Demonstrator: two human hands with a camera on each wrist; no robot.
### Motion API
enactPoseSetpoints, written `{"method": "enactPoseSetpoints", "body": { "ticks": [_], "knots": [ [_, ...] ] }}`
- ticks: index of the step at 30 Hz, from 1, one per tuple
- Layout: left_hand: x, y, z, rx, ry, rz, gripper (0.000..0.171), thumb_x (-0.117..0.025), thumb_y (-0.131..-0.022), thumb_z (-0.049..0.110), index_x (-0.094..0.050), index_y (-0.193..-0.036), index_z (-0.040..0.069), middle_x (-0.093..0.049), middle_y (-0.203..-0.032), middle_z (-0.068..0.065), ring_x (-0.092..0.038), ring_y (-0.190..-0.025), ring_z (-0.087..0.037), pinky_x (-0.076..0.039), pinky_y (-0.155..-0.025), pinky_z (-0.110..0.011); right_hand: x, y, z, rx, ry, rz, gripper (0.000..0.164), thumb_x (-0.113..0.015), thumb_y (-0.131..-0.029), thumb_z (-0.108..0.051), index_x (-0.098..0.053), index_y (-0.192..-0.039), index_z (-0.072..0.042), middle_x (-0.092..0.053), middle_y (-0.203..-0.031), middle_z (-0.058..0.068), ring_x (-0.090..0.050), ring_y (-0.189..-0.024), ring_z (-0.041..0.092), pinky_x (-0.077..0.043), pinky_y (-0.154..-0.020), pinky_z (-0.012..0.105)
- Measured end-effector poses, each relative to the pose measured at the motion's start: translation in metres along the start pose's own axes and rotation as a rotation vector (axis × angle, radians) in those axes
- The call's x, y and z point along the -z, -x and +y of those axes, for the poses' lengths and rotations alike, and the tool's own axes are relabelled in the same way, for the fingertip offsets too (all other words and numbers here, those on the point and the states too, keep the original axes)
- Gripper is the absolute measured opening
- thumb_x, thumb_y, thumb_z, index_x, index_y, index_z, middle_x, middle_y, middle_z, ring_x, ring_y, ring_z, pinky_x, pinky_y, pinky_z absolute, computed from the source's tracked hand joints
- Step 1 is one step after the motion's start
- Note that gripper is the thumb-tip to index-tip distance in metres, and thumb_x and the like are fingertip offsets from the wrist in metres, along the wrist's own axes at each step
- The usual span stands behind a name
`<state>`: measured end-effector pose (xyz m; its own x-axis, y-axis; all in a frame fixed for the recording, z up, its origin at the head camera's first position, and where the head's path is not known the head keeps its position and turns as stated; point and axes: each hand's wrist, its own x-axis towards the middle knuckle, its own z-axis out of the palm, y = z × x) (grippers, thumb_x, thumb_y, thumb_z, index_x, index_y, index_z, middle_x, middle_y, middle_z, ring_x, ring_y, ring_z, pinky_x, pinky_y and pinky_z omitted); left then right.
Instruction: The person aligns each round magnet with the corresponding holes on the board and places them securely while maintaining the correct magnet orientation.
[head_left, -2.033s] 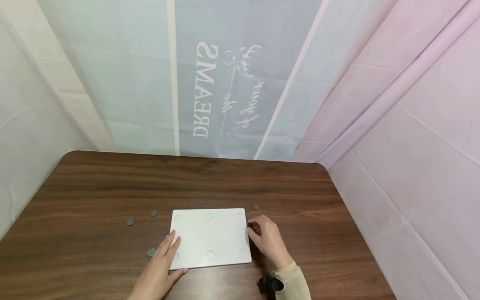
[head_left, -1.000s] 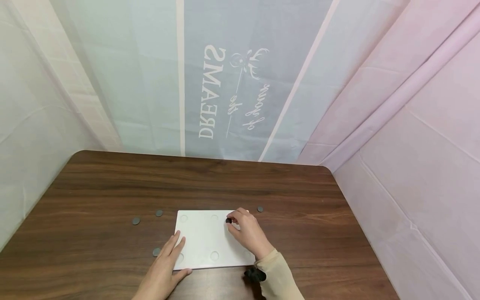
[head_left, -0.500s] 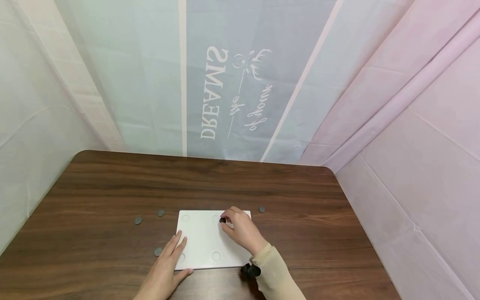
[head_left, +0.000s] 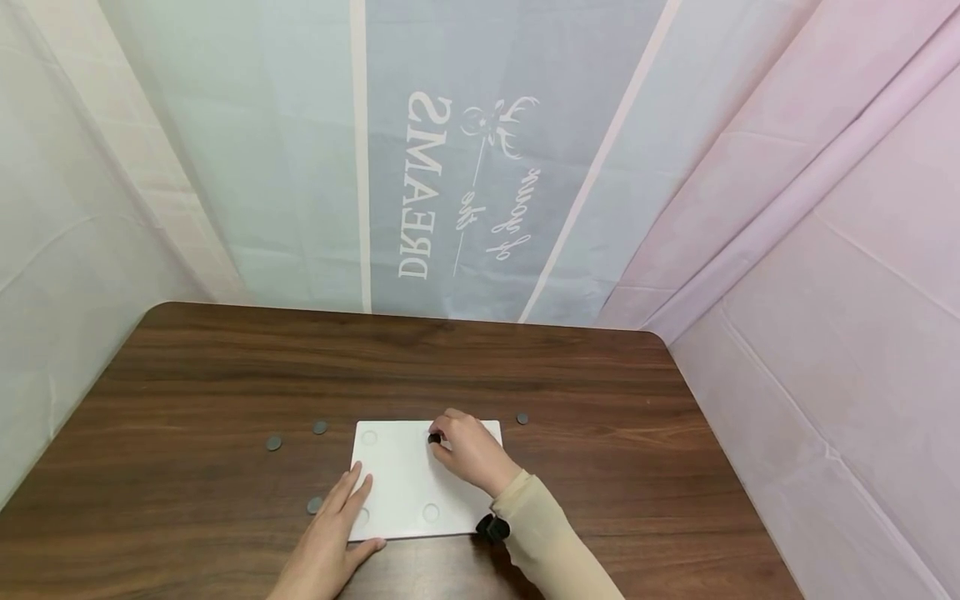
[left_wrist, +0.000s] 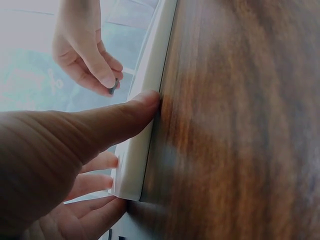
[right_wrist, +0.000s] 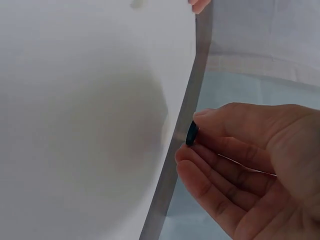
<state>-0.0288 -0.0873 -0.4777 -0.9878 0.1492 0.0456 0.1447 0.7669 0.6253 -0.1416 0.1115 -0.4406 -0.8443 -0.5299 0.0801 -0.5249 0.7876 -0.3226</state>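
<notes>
A white rectangular board [head_left: 401, 483] with shallow round recesses lies on the table. My right hand [head_left: 472, 454] is over the board's far middle, pinching a small dark disc [right_wrist: 191, 133] between thumb and fingers. In the head view the disc appears just at the far middle recess, which the hand mostly hides; whether it touches the board I cannot tell. My left hand [head_left: 326, 529] rests on the board's left side with straight fingers. Its thumb [left_wrist: 145, 100] lies against the near edge. The far left recess [head_left: 369, 437] and near middle recess [head_left: 431, 512] hold nothing.
Several more grey discs lie on the brown wooden table [head_left: 600, 467]: a pair at far left, one disc [head_left: 314, 505] beside the left hand, and another disc [head_left: 522, 418] past the board's far right corner. Curtains [head_left: 285, 167] hang behind the table.
From beside the board's right edge, my right hand has carried the pinched disc leftward over the board to its far middle. The left hand has stayed on the left side.
</notes>
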Motion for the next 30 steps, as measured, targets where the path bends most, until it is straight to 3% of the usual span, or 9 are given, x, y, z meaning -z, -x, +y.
{"method": "enactPoseSetpoints", "body": {
  "ticks": [5, 16, 30],
  "knots": [
    [-0.001, 0.000, 0.000, 0.005, 0.006, -0.006, 0.074, -0.081, -0.068, 0.026, -0.051, -0.130, 0.000, -0.037, -0.145, -0.016, -0.037, -0.131, -0.039, -0.046, -0.094, -0.052, -0.003, -0.005, 0.002, 0.012, 0.052, -0.006, 0.009, -0.064, -0.083, -0.009, -0.070, -0.090, -0.008, -0.062, -0.082, 0.000, -0.059, -0.072, 0.006, -0.047, -0.060, 0.014],
    [0.000, 0.000, 0.000, 0.011, -0.001, -0.017, 0.074, -0.081, -0.068, 0.026, -0.051, -0.130, 0.000, -0.037, -0.145, -0.016, -0.037, -0.131, -0.039, -0.045, -0.094, -0.053, -0.005, -0.014, 0.002, 0.022, 0.041, -0.041, 0.008, -0.065, -0.082, -0.007, -0.071, -0.088, -0.008, -0.062, -0.082, 0.002, -0.059, -0.070, 0.006, -0.046, -0.058, 0.013],
    [-0.001, 0.000, 0.000, 0.031, -0.006, -0.039, 0.073, -0.080, -0.068, 0.027, -0.051, -0.130, 0.000, -0.036, -0.146, -0.015, -0.038, -0.131, -0.037, -0.045, -0.095, -0.052, -0.010, -0.016, 0.003, 0.037, 0.052, -0.026, 0.007, -0.067, -0.082, -0.008, -0.072, -0.085, -0.009, -0.062, -0.082, 0.000, -0.061, -0.072, 0.007, -0.048, -0.059, 0.012]
  ]
}}
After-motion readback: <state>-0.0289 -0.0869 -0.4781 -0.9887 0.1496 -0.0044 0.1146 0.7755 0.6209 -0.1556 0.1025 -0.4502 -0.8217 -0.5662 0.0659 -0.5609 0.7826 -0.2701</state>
